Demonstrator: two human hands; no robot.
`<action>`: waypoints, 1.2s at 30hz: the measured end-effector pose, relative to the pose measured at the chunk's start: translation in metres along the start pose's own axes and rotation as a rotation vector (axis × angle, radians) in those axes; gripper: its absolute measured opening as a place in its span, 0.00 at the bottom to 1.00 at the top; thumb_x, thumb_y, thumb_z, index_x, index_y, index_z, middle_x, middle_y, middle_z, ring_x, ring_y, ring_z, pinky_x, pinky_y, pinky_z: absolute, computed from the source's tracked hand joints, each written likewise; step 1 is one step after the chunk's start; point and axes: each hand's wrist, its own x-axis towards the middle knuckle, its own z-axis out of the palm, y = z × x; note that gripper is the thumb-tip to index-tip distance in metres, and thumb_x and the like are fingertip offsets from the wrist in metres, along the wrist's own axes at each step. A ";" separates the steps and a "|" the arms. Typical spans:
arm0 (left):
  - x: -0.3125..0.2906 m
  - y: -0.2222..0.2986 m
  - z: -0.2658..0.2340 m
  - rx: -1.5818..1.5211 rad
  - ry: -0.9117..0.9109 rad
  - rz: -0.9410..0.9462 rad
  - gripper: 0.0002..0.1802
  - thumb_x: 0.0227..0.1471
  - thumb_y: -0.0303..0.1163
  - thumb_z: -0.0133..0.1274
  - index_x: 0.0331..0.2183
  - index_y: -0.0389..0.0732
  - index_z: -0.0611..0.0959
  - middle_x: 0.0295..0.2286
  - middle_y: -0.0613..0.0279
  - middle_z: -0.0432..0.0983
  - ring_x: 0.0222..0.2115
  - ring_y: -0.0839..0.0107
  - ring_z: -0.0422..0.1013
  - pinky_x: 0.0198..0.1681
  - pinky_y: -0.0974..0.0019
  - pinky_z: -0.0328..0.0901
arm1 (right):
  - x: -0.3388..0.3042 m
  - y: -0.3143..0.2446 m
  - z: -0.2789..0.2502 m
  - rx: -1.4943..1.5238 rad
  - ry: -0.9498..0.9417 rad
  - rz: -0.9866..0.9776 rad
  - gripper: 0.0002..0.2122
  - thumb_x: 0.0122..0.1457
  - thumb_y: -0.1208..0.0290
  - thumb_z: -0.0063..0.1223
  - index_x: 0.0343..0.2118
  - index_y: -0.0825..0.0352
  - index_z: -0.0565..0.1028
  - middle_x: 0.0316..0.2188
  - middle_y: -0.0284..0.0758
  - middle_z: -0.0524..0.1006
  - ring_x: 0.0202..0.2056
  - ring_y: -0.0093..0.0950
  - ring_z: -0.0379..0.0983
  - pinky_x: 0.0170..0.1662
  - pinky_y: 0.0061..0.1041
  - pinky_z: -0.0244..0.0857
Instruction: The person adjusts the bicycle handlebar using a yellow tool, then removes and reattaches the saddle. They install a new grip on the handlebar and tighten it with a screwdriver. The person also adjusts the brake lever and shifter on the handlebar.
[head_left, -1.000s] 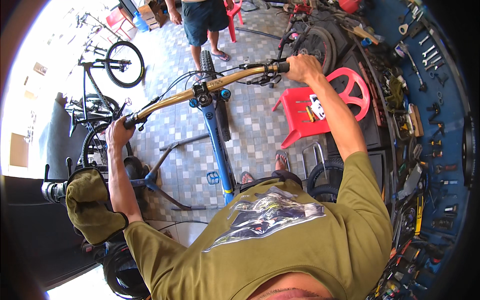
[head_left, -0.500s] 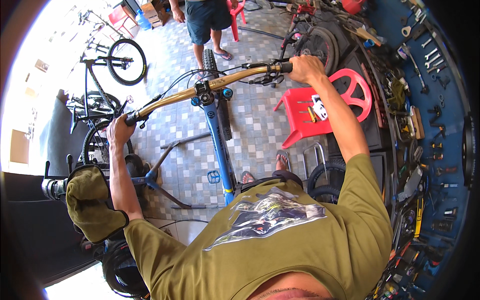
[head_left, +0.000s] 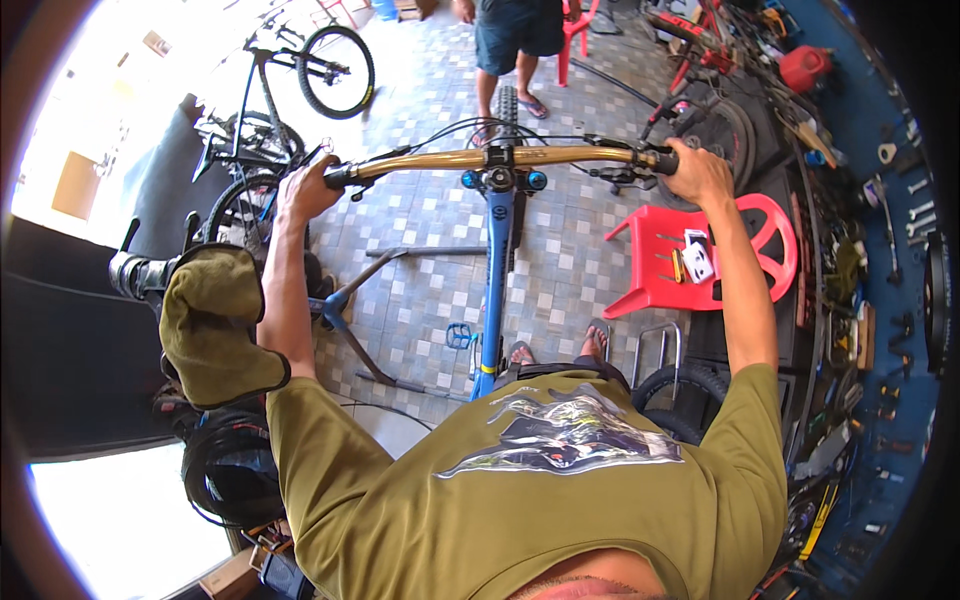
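Note:
I stand over a blue bicycle frame (head_left: 497,290) with a wide gold handlebar (head_left: 500,158). My left hand (head_left: 305,190) is closed around the left black grip. My right hand (head_left: 697,172) is closed around the right grip, next to the brake lever (head_left: 622,175). The bar lies nearly level across the view. The front wheel (head_left: 508,110) points away from me over the tiled floor. A blue pedal (head_left: 458,335) shows beside the frame, near my sandalled feet.
A red plastic chair (head_left: 700,265) with small items on its seat stands at my right. A person in dark shorts (head_left: 510,40) stands beyond the front wheel. Another bicycle (head_left: 290,90) stands at the upper left. A repair stand (head_left: 350,310), an olive cloth (head_left: 215,325) and a blue tool wall (head_left: 880,200) surround me.
The handlebar has swung from tilted down-left to nearly level, and my left hand has risen with it. Both hands keep their grip.

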 end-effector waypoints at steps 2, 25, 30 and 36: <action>-0.001 0.000 0.000 0.010 -0.008 -0.002 0.29 0.45 0.44 0.63 0.52 0.57 0.81 0.35 0.51 0.85 0.39 0.50 0.81 0.45 0.49 0.74 | -0.001 -0.003 -0.002 0.002 0.017 -0.010 0.25 0.51 0.57 0.61 0.55 0.48 0.77 0.36 0.51 0.83 0.42 0.53 0.80 0.47 0.50 0.73; 0.003 -0.005 0.006 0.013 0.031 -0.023 0.23 0.47 0.43 0.64 0.46 0.52 0.82 0.32 0.51 0.85 0.35 0.51 0.82 0.41 0.49 0.74 | -0.001 -0.010 -0.004 0.021 -0.007 0.005 0.22 0.51 0.55 0.63 0.50 0.50 0.80 0.34 0.50 0.83 0.41 0.52 0.80 0.45 0.51 0.73; 0.004 -0.006 0.008 0.006 0.058 -0.015 0.22 0.47 0.43 0.64 0.45 0.52 0.81 0.30 0.51 0.85 0.34 0.50 0.82 0.40 0.49 0.74 | -0.001 -0.008 -0.002 0.036 -0.001 -0.004 0.22 0.50 0.55 0.63 0.50 0.50 0.80 0.34 0.50 0.83 0.41 0.52 0.80 0.45 0.51 0.73; 0.004 -0.003 0.006 0.022 0.037 -0.052 0.21 0.47 0.43 0.64 0.45 0.52 0.81 0.30 0.51 0.85 0.34 0.50 0.82 0.40 0.48 0.74 | 0.000 -0.007 -0.001 0.002 -0.014 0.013 0.22 0.51 0.55 0.63 0.50 0.50 0.79 0.34 0.50 0.83 0.41 0.52 0.80 0.45 0.50 0.73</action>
